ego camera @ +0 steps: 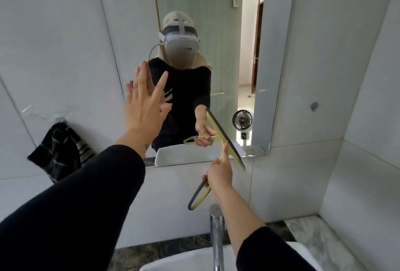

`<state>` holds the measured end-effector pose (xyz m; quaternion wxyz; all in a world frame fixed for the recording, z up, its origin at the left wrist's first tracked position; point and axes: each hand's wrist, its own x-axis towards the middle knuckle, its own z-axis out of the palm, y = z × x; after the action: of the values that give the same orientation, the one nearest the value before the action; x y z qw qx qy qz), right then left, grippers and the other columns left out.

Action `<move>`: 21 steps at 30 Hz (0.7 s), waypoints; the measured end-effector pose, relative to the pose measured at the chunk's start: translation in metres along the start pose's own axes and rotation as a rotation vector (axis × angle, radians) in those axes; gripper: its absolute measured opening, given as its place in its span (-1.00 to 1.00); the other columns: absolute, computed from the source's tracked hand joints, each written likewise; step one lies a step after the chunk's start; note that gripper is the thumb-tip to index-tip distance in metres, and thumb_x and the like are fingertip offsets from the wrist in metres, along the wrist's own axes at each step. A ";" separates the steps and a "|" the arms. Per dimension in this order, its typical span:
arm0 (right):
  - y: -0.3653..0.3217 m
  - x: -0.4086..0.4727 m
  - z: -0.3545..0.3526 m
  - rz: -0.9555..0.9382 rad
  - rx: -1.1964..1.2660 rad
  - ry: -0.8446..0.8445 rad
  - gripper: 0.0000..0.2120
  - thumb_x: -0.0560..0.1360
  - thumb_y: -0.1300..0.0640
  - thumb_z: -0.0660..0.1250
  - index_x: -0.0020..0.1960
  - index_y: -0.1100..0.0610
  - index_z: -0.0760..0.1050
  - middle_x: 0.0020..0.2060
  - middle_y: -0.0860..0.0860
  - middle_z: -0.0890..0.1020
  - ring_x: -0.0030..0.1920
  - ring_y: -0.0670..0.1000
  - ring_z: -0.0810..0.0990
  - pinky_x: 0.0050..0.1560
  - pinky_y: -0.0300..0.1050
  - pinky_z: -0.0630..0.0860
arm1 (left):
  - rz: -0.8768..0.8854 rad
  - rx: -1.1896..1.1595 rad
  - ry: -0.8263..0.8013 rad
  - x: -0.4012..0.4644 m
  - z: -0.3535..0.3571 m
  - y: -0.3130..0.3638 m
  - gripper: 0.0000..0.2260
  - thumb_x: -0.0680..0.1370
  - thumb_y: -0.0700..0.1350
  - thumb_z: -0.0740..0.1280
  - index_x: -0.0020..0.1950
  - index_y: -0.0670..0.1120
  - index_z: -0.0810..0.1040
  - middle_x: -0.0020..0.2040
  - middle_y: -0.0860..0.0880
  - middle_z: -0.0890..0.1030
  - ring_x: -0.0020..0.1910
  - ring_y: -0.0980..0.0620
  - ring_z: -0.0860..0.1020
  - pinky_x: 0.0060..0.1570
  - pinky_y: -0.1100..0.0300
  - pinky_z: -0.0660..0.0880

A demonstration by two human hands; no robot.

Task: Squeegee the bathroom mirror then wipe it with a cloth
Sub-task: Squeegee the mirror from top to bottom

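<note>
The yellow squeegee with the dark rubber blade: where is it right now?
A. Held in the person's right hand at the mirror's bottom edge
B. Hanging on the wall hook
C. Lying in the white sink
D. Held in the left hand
A: the right hand grips the yellow squeegee by its handle, blade slanted across the lower edge of the mirror, while the left hand is spread open and empty.

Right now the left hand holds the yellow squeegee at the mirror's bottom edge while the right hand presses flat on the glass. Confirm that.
Hands are swapped. The head view shows the right hand holding the yellow squeegee at the wall mirror's bottom edge; the left hand is flat against the glass.
</note>
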<state>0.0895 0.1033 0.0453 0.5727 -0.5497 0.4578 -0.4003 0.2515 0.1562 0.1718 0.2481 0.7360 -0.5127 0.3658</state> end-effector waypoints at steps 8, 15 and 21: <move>0.005 -0.009 0.030 -0.038 -0.040 0.002 -0.41 0.66 0.21 -0.05 0.50 -0.32 -0.14 -0.02 0.06 0.55 -0.43 -0.02 0.53 -0.46 -0.19 0.47 | -0.051 -0.053 -0.022 -0.003 0.001 -0.014 -0.31 0.52 0.00 0.35 0.54 0.10 0.02 0.55 -0.18 -0.20 0.53 -0.15 -0.17 0.42 -0.18 0.20; 0.004 -0.023 0.044 -0.132 -0.119 -0.044 -0.41 0.65 0.21 -0.05 0.51 -0.29 -0.15 -0.24 0.06 0.56 -0.49 -0.02 0.54 -0.46 -0.14 0.54 | -0.033 -0.045 -0.015 -0.004 0.002 -0.016 -0.30 0.52 0.01 0.35 0.54 0.10 0.02 0.55 -0.17 -0.19 0.53 -0.14 -0.16 0.35 -0.18 0.32; 0.007 -0.035 0.071 -0.187 -0.291 -0.057 -0.41 0.64 0.18 -0.05 0.51 -0.28 -0.20 -0.28 0.08 0.60 -0.26 0.07 0.65 -0.17 0.04 0.64 | -0.018 -0.024 -0.010 -0.004 -0.002 -0.019 -0.33 0.53 0.00 0.33 0.53 0.10 0.03 0.56 -0.16 -0.18 0.53 -0.14 -0.12 0.36 -0.13 0.31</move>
<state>0.1487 0.1567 0.0400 0.4601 -0.6783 0.4412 -0.3653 0.2682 0.1670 0.1705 0.2575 0.7394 -0.5117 0.3538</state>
